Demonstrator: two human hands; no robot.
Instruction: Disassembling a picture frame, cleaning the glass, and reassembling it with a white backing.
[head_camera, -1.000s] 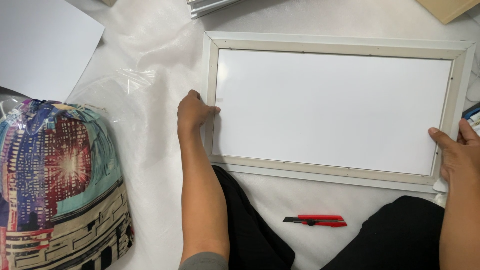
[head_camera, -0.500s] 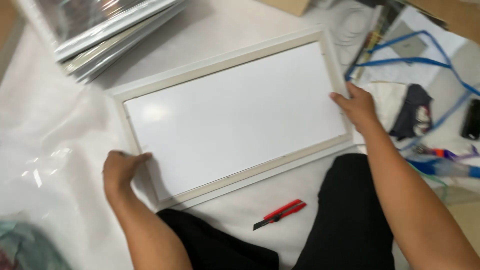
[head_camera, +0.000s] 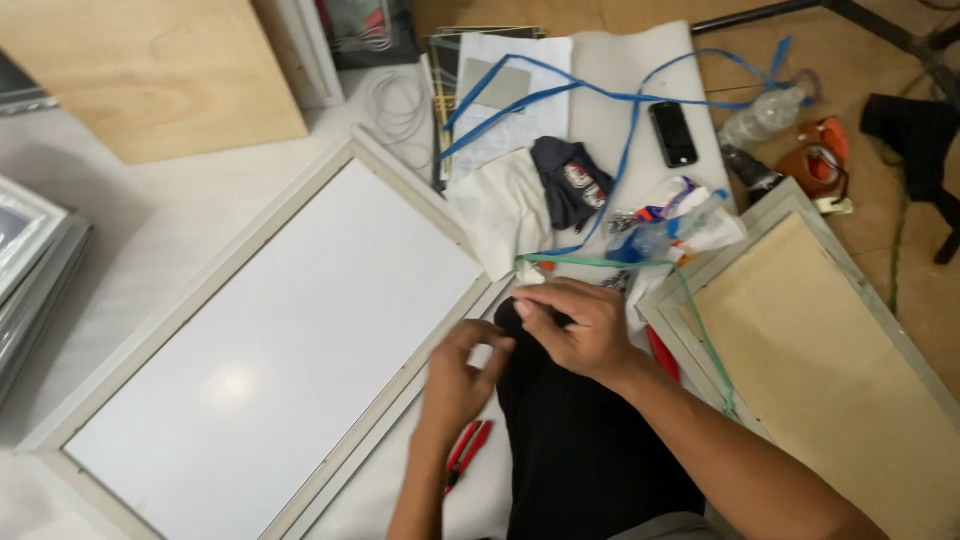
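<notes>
Head view: both hands meet at the knee, beside the white framed panel's (head_camera: 270, 360) near corner. Left hand (head_camera: 462, 375) curls loosely, gripping nothing visible. Right hand (head_camera: 577, 325) pinches; what it holds, cannot tell. Red cutter (head_camera: 466, 452) lies below.

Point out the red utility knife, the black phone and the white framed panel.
red utility knife (head_camera: 466, 452), head view, on its handle.
black phone (head_camera: 673, 133), head view, middle of its screen.
white framed panel (head_camera: 290, 350), head view, on its white face.

We count two hands (head_camera: 455, 375) (head_camera: 580, 330), two picture frames (head_camera: 260, 350) (head_camera: 830, 350), one red utility knife (head_camera: 466, 452), one phone (head_camera: 674, 133), one plastic bottle (head_camera: 765, 116), one plywood board (head_camera: 150, 75).
</notes>
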